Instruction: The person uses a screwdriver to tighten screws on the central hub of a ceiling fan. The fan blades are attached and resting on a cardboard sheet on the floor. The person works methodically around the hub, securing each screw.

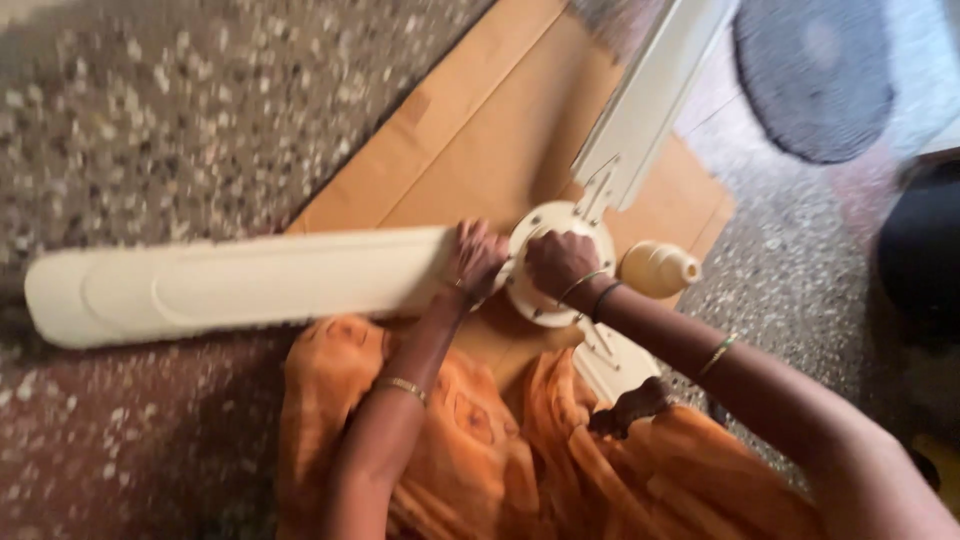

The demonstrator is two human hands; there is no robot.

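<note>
Holding a cream fan [560,262] on cardboard [480,130], centre frame.
Left hand [476,258] curled over the 9 o'clock blade [240,285] root; right hand [558,262] closed on the hub. Best pressed flat, steady.

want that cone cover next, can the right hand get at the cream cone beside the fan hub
Probably yes: the cream cone cover lies uncovered on the cardboard just beside the right hand, with nothing between them.

Floor [180,110]: speckled stone, grey and white
Cardboard [480,140]: flat, brown, on floor
Mat [815,75]: round, dark, top right
Cloth [500,450]: orange, draped below
</note>
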